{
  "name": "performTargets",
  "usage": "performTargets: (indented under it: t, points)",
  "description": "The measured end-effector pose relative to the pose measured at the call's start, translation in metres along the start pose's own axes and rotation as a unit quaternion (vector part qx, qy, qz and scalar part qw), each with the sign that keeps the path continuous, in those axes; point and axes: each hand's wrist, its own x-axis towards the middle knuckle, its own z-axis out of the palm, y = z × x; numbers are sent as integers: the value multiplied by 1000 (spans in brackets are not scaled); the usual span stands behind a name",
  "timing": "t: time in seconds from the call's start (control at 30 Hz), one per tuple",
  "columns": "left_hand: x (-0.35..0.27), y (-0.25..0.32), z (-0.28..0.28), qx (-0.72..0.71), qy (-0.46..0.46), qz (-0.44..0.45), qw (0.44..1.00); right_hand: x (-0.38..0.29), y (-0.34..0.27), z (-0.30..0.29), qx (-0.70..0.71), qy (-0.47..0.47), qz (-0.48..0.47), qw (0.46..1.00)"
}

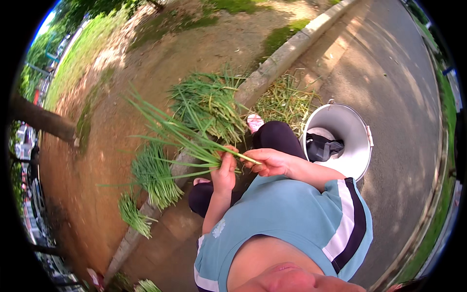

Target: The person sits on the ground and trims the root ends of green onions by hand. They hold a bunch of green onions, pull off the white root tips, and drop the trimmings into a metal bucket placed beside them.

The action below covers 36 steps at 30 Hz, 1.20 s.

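My left hand (224, 171) grips a loose bunch of thin green onion stalks (175, 127), their long leaves fanning out to the upper left. Close beside it, my right hand (269, 162) has its fingers closed around the pale lower end of a stalk (251, 159) that sticks out past the left hand. Beyond both hands a large heap of green onions (208, 104) lies across the concrete kerb. Left of my left hand rest a neater bundle (157, 177) and a smaller bundle (135, 215), stalk ends towards me.
A white bucket (359, 146) with dark cloth (323, 148) inside stands at my right. Discarded yellowish leaves (286, 98) lie beside the kerb (281, 56). Bare soil (98, 164) spreads left, with a tree trunk (47, 120); paved road (397, 109) runs right. More onions (146, 286) lie at the bottom edge.
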Motion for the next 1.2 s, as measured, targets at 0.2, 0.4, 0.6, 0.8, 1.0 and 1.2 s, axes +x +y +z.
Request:
performTargets:
  t: [0.2, 0.4, 0.6, 0.8, 1.0, 1.2]
  points:
    - [-4, 12, 1, -53, -7, -10, 999, -5, -2, -19, -40, -75, 23, 996]
    - [-3, 10, -2, -95, -8, -22, 995, -5, -6, -18, -65, -35, 17, 997]
    - [-4, 14, 1, -103, 7, -60, 993, 2, -4, 11, -76, 23, -10, 997]
    - [-5, 16, 0, -84, 23, -53, 995, 8, -3, -4, -57, -46, 34, 997]
    - [-7, 17, -6, -66, -2, -48, 997, 11, 3, 4, -90, 35, 10, 995]
    - [-9, 16, -7, -81, 38, -83, 993, 14, 4, 5, -152, 52, -3, 987]
